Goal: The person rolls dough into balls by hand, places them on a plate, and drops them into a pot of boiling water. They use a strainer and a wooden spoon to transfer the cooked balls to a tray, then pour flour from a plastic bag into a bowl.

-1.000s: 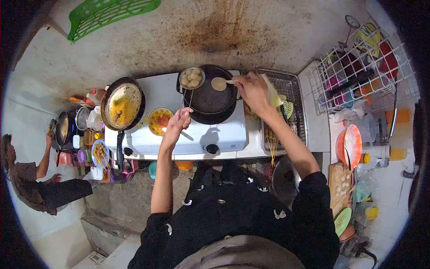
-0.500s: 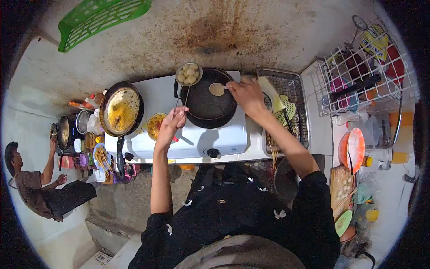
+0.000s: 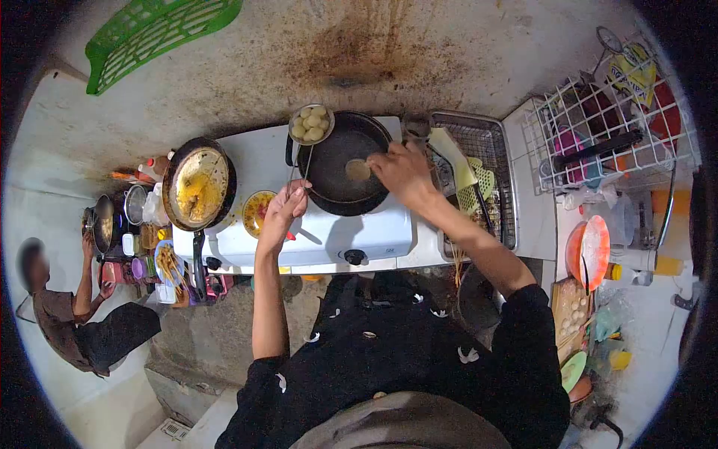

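My left hand (image 3: 283,209) is closed on the thin wire handle of a strainer (image 3: 312,123) that holds several pale round balls. The strainer is over the upper left rim of a dark pot (image 3: 348,206) on the white stove. My right hand (image 3: 400,170) grips a small round ladle (image 3: 358,170), its bowl low over or in the pot; whether it touches the liquid I cannot tell. A bowl of yellow and red food (image 3: 258,213) sits beside my left hand.
A frying pan with yellow food (image 3: 199,187) is on the stove's left. A wire tray (image 3: 505,187) with utensils stands right of the stove, below a white wire rack (image 3: 546,150). Another person (image 3: 63,314) is at the far left, near skewers on a plate (image 3: 170,268).
The ladle in my right hand has moved slightly down and left within the pot. The strainer stays at the pot's rim. The other person's lower hand has moved closer to the containers.
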`<action>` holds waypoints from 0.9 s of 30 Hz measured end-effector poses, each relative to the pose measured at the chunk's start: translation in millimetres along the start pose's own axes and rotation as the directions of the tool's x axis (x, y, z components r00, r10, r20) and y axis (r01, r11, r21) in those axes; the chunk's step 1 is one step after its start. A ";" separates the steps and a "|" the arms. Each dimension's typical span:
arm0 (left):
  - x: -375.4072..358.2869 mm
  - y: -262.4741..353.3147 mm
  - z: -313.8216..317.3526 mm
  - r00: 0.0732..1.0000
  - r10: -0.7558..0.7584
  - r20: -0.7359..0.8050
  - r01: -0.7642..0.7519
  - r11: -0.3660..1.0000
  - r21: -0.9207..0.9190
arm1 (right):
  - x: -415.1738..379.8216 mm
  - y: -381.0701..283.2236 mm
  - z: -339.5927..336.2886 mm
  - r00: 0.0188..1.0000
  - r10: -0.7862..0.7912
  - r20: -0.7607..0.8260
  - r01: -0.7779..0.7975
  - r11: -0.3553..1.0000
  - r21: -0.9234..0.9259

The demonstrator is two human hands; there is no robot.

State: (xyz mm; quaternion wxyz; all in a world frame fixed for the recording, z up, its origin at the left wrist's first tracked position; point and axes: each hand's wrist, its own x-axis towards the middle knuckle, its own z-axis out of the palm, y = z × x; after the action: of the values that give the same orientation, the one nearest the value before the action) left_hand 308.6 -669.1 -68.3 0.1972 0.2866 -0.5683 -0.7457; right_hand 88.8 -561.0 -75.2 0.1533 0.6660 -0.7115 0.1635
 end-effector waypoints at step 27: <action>-0.9 -1.5 -8.5 1.000 0.019 -0.009 -0.019 1.000 -0.021 | 11.2 -9.4 18.0 0.998 0.041 -0.046 -0.042 0.999 -0.023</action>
State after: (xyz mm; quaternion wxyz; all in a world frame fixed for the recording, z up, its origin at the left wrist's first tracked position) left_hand 314.8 -674.3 -71.1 0.2097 0.2825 -0.5621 -0.7485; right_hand 97.4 -579.5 -86.2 0.1741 0.6453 -0.7233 0.1733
